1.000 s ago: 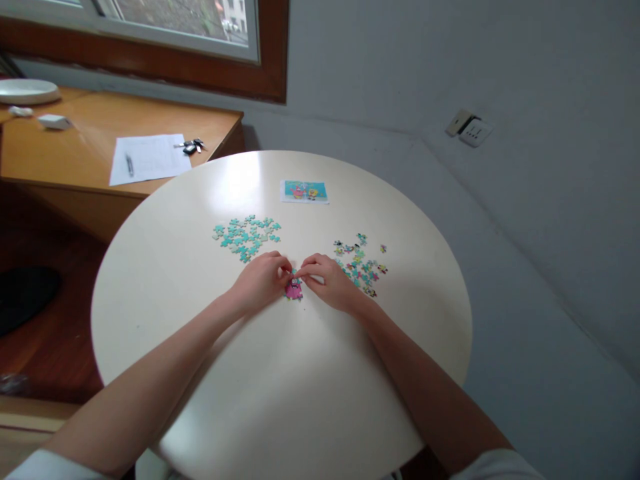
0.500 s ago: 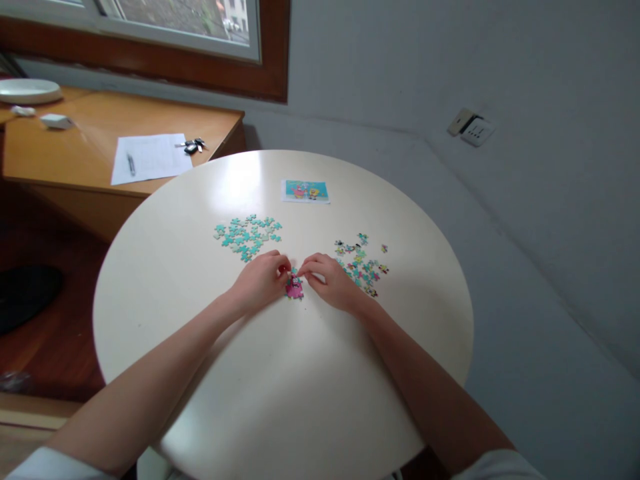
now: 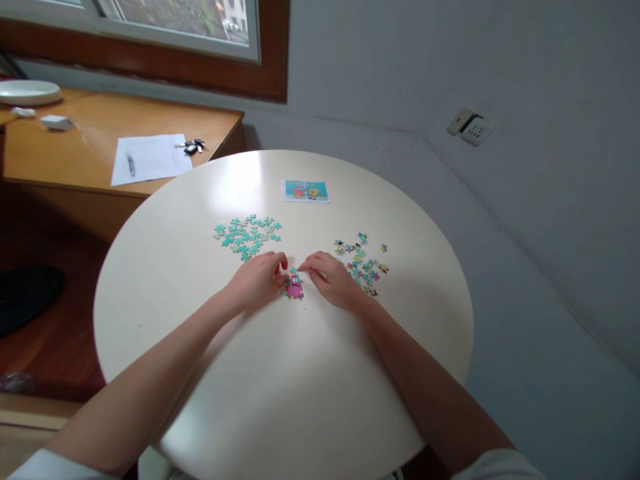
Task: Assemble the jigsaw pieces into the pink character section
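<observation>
Centrally, at the lower middle of the frame, two bare forearms reach up across a round cream table [image 3: 280, 393]. The left hand [image 3: 257, 283] lies palm down with its fingers curled, the fingertips just left of a small pink puzzle cluster [image 3: 295, 289]; whether they pinch anything cannot be told. The right hand [image 3: 333, 283] lies opposite, thumb and forefinger brought close together at the cluster's upper right edge; whether a piece sits between them cannot be told. The cluster lies flat on the table between the two hands, near the frame's centre, with a teal piece at its top edge.

Beyond the left hand lies a loose teal pile [image 3: 247, 237]. Beyond and right of the right hand lies a mixed pile [image 3: 361, 263], touching the hand's far side. Farther up the table, apart from both piles, lies a small picture card [image 3: 305, 191].

At upper left, a wooden desk [image 3: 65, 153] carries a paper [image 3: 150, 157] with a pen [image 3: 130, 164], keys [image 3: 191, 145] and a white plate [image 3: 27, 91]. A window [image 3: 190, 27] spans the top left; a wall socket [image 3: 473, 128] sits at upper right.
</observation>
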A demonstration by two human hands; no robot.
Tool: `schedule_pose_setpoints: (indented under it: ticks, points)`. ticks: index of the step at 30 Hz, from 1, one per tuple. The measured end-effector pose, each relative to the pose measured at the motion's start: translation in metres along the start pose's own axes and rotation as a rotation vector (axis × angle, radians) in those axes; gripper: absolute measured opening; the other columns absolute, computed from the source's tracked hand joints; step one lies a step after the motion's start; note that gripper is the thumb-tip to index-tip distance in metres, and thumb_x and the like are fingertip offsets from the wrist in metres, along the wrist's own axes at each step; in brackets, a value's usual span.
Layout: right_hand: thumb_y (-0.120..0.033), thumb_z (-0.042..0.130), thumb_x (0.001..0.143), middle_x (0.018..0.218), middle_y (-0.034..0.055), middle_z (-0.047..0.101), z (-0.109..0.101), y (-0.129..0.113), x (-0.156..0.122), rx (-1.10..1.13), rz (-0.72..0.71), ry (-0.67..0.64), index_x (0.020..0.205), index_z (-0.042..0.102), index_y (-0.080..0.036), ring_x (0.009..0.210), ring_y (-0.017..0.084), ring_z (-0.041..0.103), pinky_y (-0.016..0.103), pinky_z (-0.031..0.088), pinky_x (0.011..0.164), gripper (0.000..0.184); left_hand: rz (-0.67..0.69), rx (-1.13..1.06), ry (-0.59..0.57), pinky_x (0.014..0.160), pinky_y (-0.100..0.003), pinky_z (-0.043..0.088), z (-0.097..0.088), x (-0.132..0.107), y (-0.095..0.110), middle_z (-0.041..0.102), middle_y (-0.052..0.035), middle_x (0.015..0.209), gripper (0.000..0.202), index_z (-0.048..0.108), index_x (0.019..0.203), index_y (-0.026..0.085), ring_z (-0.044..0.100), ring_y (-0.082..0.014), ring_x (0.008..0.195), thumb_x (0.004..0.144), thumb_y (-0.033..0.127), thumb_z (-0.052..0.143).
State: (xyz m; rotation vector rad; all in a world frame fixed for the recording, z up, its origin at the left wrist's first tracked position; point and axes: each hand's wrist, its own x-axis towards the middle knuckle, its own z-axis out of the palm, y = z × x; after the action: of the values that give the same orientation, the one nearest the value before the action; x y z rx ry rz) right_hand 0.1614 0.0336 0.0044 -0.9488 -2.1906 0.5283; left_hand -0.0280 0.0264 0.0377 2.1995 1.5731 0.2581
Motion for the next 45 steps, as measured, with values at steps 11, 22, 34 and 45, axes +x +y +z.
schedule_pose_setpoints:
  ticks: [11,22,34,45]
  points:
    - [-0.005,0.042,0.079,0.081,0.006,0.063,-0.017,0.007,0.001,-0.125,-0.024,0.197,0.081,0.063,-0.017,0.08,0.017,0.059,0.031,0.047,0.076,0.024,-0.024,0.052,-0.096,0.057,-0.025,0.036,-0.007,-0.003,0.007,0.062,-0.0024,0.081,0.009,0.054,0.079,0.019,0.056,-0.017,0.07,0.077,0.026,0.049]
    - [-0.014,0.051,0.073,0.082,0.0054,0.061,-0.069,0.042,-0.009,-0.337,0.354,0.35,0.08,0.065,-0.017,0.066,0.015,0.054,0.031,0.046,0.074,0.016,-0.031,0.045,-0.065,0.056,-0.025,0.035,0.002,0.001,0.001,0.064,-0.0027,0.077,0.012,0.057,0.078,0.02,0.056,-0.0175,0.068,0.077,0.028,0.047]
    - [-0.02,0.052,0.066,0.066,-0.0001,0.054,-0.066,0.051,-0.012,-0.299,0.55,0.35,0.064,0.053,-0.019,0.06,0.012,0.048,0.027,0.04,0.063,0.003,0.024,0.022,-0.033,0.058,-0.025,0.036,0.006,0.002,0.0,0.064,-0.0037,0.077,0.018,0.062,0.076,0.019,0.056,-0.0177,0.069,0.073,0.023,0.045]
    - [-0.021,0.052,0.061,0.043,-0.0081,0.036,-0.071,0.04,-0.012,-0.208,0.624,0.491,0.051,0.035,-0.021,0.043,0.009,0.034,0.023,0.029,0.048,0.019,0.014,0.007,-0.053,0.056,-0.025,0.035,0.006,0.0,-0.001,0.065,-0.0032,0.076,0.016,0.059,0.076,0.02,0.057,-0.0178,0.068,0.075,0.027,0.045]
